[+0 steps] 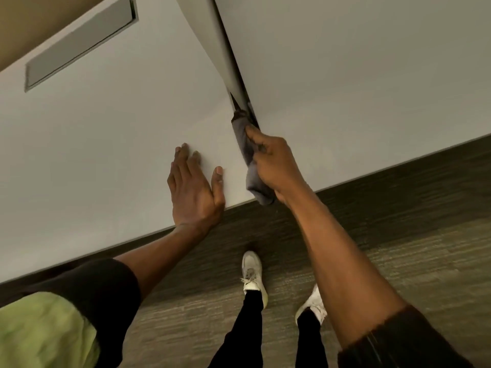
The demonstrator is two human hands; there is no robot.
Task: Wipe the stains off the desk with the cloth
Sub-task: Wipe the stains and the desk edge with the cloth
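A white desk (111, 134) fills the upper half of the head view, split by a dark gap from a second white surface (358, 88) on the right. My right hand (276, 166) is shut on a bunched grey cloth (245, 150), which is pressed into the gap near the front edge, with its lower end hanging past the edge. My left hand (194, 192) lies flat on the left desk near its front edge, fingers spread, holding nothing. I see no clear stains on the surfaces.
A grey partition panel (212, 35) rises along the gap toward the back. A grey rectangular cover plate (79, 46) sits in the left desk at the far left. Below the desk edge are dark carpet (398, 248) and my white shoes (252, 272).
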